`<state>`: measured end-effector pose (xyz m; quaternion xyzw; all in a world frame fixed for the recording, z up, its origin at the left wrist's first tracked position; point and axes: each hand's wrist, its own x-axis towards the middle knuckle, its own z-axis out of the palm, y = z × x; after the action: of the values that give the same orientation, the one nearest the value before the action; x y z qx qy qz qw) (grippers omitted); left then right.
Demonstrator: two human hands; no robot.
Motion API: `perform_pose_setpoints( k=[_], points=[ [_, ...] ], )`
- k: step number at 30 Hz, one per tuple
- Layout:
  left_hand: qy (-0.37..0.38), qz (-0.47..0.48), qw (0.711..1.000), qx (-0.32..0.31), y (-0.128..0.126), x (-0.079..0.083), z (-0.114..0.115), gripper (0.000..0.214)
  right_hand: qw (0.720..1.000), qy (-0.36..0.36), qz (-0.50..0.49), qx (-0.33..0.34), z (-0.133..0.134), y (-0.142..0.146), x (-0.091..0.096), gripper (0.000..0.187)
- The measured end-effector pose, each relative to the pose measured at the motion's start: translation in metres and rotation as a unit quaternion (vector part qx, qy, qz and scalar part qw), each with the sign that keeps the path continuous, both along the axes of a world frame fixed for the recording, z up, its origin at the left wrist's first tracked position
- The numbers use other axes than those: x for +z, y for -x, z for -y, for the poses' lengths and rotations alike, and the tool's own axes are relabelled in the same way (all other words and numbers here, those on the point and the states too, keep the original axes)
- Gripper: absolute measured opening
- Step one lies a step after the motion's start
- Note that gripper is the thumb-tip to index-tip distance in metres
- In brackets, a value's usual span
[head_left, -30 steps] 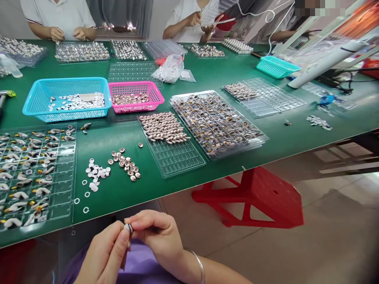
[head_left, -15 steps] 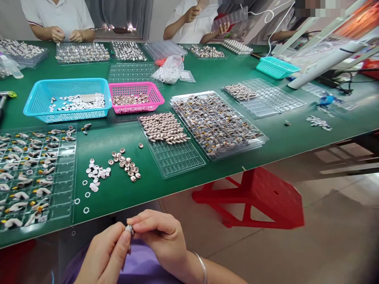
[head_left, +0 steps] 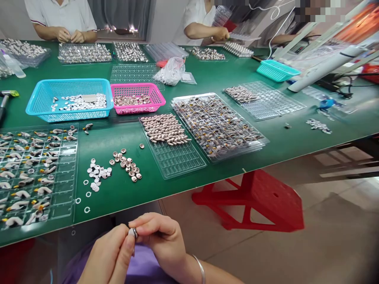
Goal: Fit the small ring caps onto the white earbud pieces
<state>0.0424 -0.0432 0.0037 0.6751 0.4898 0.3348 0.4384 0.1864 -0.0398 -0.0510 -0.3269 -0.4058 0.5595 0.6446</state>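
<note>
Low in front of my lap, my left hand (head_left: 114, 250) and my right hand (head_left: 162, 236) meet fingertip to fingertip. Between their pinched thumbs and index fingers is a small round white earbud part (head_left: 132, 232) with a dark rim; the fingers hide the rest of it. On the green table beyond lie loose white discs (head_left: 97, 173) and, to their right, several small beige cup-shaped shells (head_left: 129, 165). Left of these, a clear tray (head_left: 63, 193) carries rows of pale curved earbud pieces with yellow ends. A few thin white rings (head_left: 87, 210) lie near the table edge.
A blue basket (head_left: 71, 115) of white pieces and a pink basket (head_left: 139, 110) of beige shells stand behind. Trays of beige stems (head_left: 166, 128) and stacked earbud pieces (head_left: 217, 122) lie mid-table. A red stool (head_left: 272, 197) is at right. Co-workers sit opposite.
The small part and both my hands sit slightly lower and further right in view, still pinched together. Across the table, one co-worker's arm and clear tray have come down.
</note>
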Motion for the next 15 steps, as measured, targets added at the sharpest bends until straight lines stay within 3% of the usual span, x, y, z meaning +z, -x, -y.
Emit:
perform_pose_setpoints(
  k=[5, 15],
  points=[
    [-0.048, -0.019, 0.999, 0.010, -0.0001, 0.0046, -0.0016, 0.040, 0.997, -0.049, 0.055, 0.008, -0.0009, -0.0065, 0.0035, 0.027],
    [-0.014, 0.001, 1.000, -0.005, 0.0018, 0.0018, -0.0004, 0.041, 0.995, -0.073, 0.072, 0.018, -0.0018, -0.0091, 0.0033, 0.044]
  ],
)
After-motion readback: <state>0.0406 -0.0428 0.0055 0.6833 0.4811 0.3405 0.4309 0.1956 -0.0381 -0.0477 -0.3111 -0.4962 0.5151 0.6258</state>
